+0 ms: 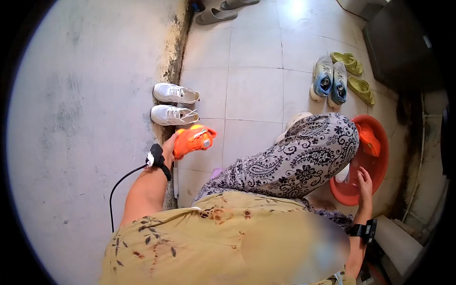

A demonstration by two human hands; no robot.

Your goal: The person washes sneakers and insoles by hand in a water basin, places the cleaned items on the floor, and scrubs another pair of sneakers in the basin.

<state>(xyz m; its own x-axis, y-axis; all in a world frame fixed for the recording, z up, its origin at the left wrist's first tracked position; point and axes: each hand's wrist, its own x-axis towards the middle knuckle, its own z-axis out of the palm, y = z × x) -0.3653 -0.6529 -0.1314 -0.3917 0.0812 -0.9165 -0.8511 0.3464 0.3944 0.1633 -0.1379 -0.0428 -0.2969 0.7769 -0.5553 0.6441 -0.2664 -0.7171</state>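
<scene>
On the left, my left hand (169, 146) is closed around a bright orange shoe (194, 141), held up beside the wall. The hand's fingers are mostly hidden behind the shoe. Over the red basin (384, 166) on the right, my right hand (364, 184) is open, its fingers apart and nothing in them. Another orange shoe (369, 140) lies inside the basin at its far end. A white ridged object (342, 174) shows at the basin's near left side, partly covered by my patterned trouser leg; I cannot make out what it is.
A pair of white sneakers (175, 114) stands against the wall on the left. Blue-grey sneakers (322, 78) and green clogs (361, 89) rest on the tiled floor (254, 92) at the right. Grey slippers (216, 16) lie farther back. A dark cabinet (399, 45) stands at the back right.
</scene>
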